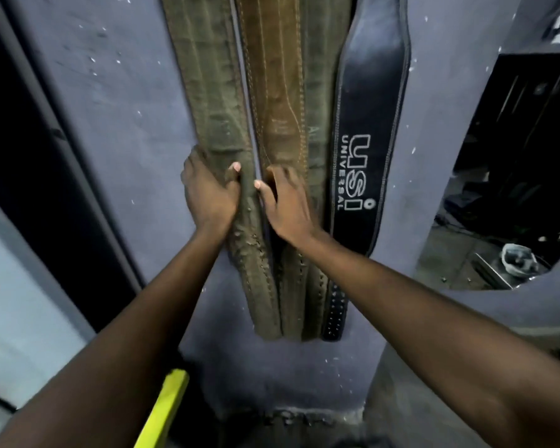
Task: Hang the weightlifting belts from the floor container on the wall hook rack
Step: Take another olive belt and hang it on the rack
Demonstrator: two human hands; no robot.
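Observation:
Several weightlifting belts hang down a grey wall in the middle of the head view. An olive-green belt (214, 101) hangs leftmost, and my left hand (209, 197) is shut around its edge at mid-height. To its right a brown stitched belt (278, 92) lies over another green one; my right hand (283, 205) grips the brown belt's lower part. A black belt (366, 130) with white "USI UNIVERSAL" lettering hangs furthest right, untouched. The hook rack lies above the frame, out of sight. The floor container is not visible.
A dark doorway frame (46, 150) runs down the left. A wall mirror (511, 176) at right reflects gym floor and equipment. A yellow-green object (165, 412) pokes up at the bottom, beside my left forearm.

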